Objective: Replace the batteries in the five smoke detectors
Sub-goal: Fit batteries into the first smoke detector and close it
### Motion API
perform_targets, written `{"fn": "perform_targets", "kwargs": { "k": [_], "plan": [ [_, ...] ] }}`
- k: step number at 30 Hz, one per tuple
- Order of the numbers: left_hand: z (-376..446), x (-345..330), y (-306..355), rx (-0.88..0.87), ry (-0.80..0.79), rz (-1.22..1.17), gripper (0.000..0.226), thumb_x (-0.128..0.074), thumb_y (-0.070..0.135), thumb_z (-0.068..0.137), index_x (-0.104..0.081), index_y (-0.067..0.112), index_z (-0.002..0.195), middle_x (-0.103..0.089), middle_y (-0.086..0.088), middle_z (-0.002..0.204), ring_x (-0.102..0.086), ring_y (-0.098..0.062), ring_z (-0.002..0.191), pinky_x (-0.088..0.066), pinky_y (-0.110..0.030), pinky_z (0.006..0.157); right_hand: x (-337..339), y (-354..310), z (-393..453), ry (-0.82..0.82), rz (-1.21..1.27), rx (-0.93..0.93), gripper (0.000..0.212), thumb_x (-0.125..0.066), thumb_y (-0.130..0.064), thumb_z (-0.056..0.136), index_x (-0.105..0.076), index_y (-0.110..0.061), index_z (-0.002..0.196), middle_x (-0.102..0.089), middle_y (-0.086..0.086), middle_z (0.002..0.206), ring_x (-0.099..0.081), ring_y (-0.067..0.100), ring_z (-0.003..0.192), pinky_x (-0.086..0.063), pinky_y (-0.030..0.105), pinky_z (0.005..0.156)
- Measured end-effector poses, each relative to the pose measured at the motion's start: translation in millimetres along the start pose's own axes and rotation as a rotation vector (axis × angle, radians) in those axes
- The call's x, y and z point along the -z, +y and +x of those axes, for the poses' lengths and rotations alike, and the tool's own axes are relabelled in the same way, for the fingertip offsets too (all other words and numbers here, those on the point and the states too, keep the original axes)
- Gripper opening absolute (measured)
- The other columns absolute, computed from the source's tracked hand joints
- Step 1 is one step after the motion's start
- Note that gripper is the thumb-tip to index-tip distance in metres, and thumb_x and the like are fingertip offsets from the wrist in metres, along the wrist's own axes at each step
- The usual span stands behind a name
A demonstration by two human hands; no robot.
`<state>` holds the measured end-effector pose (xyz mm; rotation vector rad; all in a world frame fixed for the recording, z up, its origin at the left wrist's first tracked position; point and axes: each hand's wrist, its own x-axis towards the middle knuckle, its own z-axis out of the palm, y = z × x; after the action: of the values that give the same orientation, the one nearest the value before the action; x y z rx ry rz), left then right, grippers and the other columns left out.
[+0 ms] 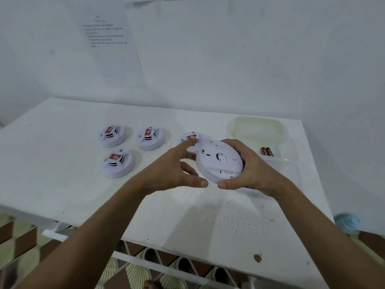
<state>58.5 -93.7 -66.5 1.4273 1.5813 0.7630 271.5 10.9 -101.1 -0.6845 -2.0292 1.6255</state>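
Work looks barely begun: my right hand (248,170) holds one smoke detector (219,161) back-up, my left hand (177,167) is relaxed beside it, four detectors (117,162) wait on the tabletop (62,184).

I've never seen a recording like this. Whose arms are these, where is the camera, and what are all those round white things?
There is no machine here: a person wears one camera on the head, looking down at their own arms. The right hand has its grip around a smoke detector, turned underside up. The left hand is open beside it, holding nothing. On the white table sit four more detectors with red labels. At the right, red batteries lie by clear plastic containers.
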Motion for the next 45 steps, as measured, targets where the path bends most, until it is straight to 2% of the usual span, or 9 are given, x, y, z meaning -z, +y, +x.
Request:
{"fn": "perform_targets", "kwargs": {
  "k": [4, 7, 11, 15, 19, 23, 30, 37, 45],
  "plan": [
    [-2, -7, -2, -0.097, -0.012, -0.022, 0.051, -0.079, 0.014, 0.079, -0.061, 0.022, 0.126, -0.074, 0.003, 0.105, -0.072, -0.019, 0.092, -0.057, -0.030, 0.079, -12, 1, 1, -0.060, -0.079, -0.022, 0.103, -0.093, -0.023, 0.054, -0.036, -0.042, 0.138, -0.048, -0.004, 0.134, -0.056, 0.020, 0.121, -0.059, 0.041, 0.090],
    [-3, -2, -5, -0.088, 0.050, 0.028, 0.056, -0.083, 0.021, 0.075, -0.061, 0.027, 0.126, -0.074, 0.003, 0.091, -0.069, -0.020, 0.081, -0.055, -0.026, 0.076, -13, 2, 2, -0.098, -0.184, -0.006, 0.109, -0.094, -0.016, 0.060, -0.028, -0.049, 0.141, -0.043, -0.010, 0.139, -0.056, 0.014, 0.120, -0.057, 0.033, 0.092],
    [-3, -4, -9, -0.124, 0.087, 0.060, 0.057, -0.082, 0.028, 0.075, -0.061, 0.033, 0.128, -0.071, 0.006, 0.091, -0.065, -0.013, 0.077, -0.055, -0.024, 0.076, -10, -1, 4, -0.030, -0.396, 0.015, 0.108, -0.092, -0.043, 0.049, -0.031, -0.047, 0.138, -0.029, -0.016, 0.132, -0.040, -0.006, 0.116, -0.045, 0.009, 0.083],
    [-3, -5, -14, -0.082, 0.135, 0.073, 0.060, -0.081, 0.035, 0.075, -0.057, 0.036, 0.131, -0.066, 0.013, 0.102, -0.065, -0.006, 0.087, -0.055, -0.029, 0.082, -7, -2, 4, -0.028, -0.393, 0.027, 0.101, -0.090, -0.044, 0.050, -0.036, -0.042, 0.135, -0.039, -0.017, 0.130, -0.047, -0.001, 0.112, -0.047, 0.015, 0.079],
    [-8, -3, -12, -0.115, 0.053, 0.053, 0.075, -0.080, 0.048, 0.070, -0.045, 0.049, 0.136, -0.057, 0.020, 0.126, -0.061, -0.003, 0.107, -0.055, -0.028, 0.087, -6, -4, 1, -0.049, -0.120, 0.063, 0.092, -0.091, -0.017, 0.057, -0.043, -0.032, 0.134, -0.055, -0.018, 0.127, -0.056, 0.006, 0.117, -0.052, 0.021, 0.086],
    [-8, -6, -7, -0.201, 0.012, 0.051, 0.090, -0.083, 0.043, 0.067, -0.036, 0.042, 0.144, -0.052, 0.016, 0.137, -0.060, -0.013, 0.114, -0.055, -0.031, 0.091, -6, -4, 0, -0.040, -0.056, 0.084, 0.091, -0.090, -0.008, 0.057, -0.045, -0.026, 0.135, -0.059, -0.020, 0.122, -0.057, 0.006, 0.118, -0.053, 0.020, 0.088],
    [-9, -3, -3, -0.297, 0.041, 0.226, 0.088, -0.083, 0.051, 0.065, -0.032, 0.054, 0.137, -0.052, 0.020, 0.128, -0.060, -0.007, 0.094, -0.051, -0.014, 0.073, -1, -2, -3, -0.012, -0.196, 0.076, 0.106, -0.097, -0.026, 0.047, -0.046, -0.036, 0.139, -0.045, -0.013, 0.137, -0.051, 0.011, 0.124, -0.052, 0.036, 0.099],
    [-17, 0, -3, -0.262, 0.089, 0.235, 0.086, -0.086, 0.043, 0.064, -0.039, 0.041, 0.135, -0.051, 0.024, 0.117, -0.055, 0.004, 0.087, -0.048, -0.010, 0.067, -6, -6, 3, -0.080, -0.241, 0.048, 0.106, -0.096, -0.033, 0.045, -0.047, -0.042, 0.138, -0.040, -0.013, 0.135, -0.048, 0.010, 0.123, -0.051, 0.021, 0.092],
    [-25, 21, -13, -0.243, 0.084, 0.161, 0.087, -0.090, 0.032, 0.062, -0.043, 0.034, 0.135, -0.056, 0.021, 0.115, -0.057, 0.002, 0.090, -0.047, -0.009, 0.066, -27, -12, 20, -0.104, -0.224, 0.010, 0.110, -0.091, -0.047, 0.040, -0.045, -0.042, 0.140, -0.038, -0.015, 0.136, -0.047, 0.009, 0.124, -0.046, 0.013, 0.085]
  ]
}}
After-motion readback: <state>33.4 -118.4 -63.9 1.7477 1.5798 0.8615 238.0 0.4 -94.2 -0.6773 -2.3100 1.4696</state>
